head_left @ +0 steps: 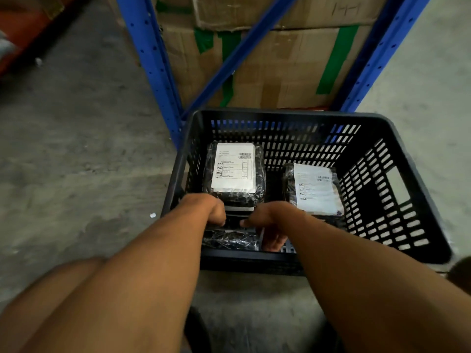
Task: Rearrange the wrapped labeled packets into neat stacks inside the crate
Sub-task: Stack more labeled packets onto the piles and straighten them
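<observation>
A black slatted plastic crate (377, 200) sits on the floor in front of me. Inside, at the left, a stack of black wrapped packets (234, 169) shows a white label on top. A second stack (314, 189) with a white label stands to its right, slightly turned. My left hand (207, 208) and my right hand (270, 220) are both inside the crate at the near side, fingers curled on the lower packets (233, 222) of the left stack. Another wrapped packet (229, 242) lies below, near the crate's front wall.
Blue steel rack posts (150, 59) rise right behind the crate, with taped cardboard boxes (280, 64) between them. Grey concrete floor (76, 149) spreads to the left. The crate's right half shows bare slatted bottom and wall.
</observation>
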`<state>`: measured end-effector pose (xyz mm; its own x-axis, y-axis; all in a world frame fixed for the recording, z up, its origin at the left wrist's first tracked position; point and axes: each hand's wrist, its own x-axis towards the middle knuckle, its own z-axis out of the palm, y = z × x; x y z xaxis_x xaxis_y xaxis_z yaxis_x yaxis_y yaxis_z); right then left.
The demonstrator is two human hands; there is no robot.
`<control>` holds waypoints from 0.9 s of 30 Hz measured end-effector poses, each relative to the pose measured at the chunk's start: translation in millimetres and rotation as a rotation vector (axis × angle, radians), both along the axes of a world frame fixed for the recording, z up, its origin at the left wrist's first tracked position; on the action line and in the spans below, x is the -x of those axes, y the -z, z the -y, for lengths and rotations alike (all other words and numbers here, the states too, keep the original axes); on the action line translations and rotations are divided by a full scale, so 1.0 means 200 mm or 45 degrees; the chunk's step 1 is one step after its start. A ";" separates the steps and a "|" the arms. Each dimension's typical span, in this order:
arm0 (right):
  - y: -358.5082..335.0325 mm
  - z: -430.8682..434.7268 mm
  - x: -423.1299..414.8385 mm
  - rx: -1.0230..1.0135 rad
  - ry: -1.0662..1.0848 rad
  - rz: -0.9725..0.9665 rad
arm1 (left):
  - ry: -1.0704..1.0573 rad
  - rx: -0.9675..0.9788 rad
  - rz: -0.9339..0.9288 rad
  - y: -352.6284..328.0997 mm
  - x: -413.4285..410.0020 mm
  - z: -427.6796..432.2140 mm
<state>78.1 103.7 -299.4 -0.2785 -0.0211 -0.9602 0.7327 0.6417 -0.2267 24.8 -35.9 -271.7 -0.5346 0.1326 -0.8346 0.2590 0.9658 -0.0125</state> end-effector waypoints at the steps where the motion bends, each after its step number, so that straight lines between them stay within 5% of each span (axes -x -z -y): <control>1: 0.02 0.01 -0.01 -0.002 -0.008 0.000 | 0.029 0.019 -0.011 0.03 -0.01 -0.01; 12: 0.08 -0.13 -0.02 0.113 0.105 0.179 | -0.243 0.119 0.230 0.05 0.02 -0.08; 17: -0.09 -0.38 -0.02 0.088 0.110 0.150 | -0.485 -0.018 0.488 -0.07 0.01 -0.24; 27: -0.53 -0.84 -0.05 -0.038 0.313 0.039 | -0.362 -0.045 0.555 -0.46 0.13 -0.69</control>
<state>87.1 271.9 -192.5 -0.2422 0.0717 -0.9676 0.8738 0.4496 -0.1854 -0.4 102.1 -180.3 -0.1578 0.0649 -0.9853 -0.0399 0.9966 0.0721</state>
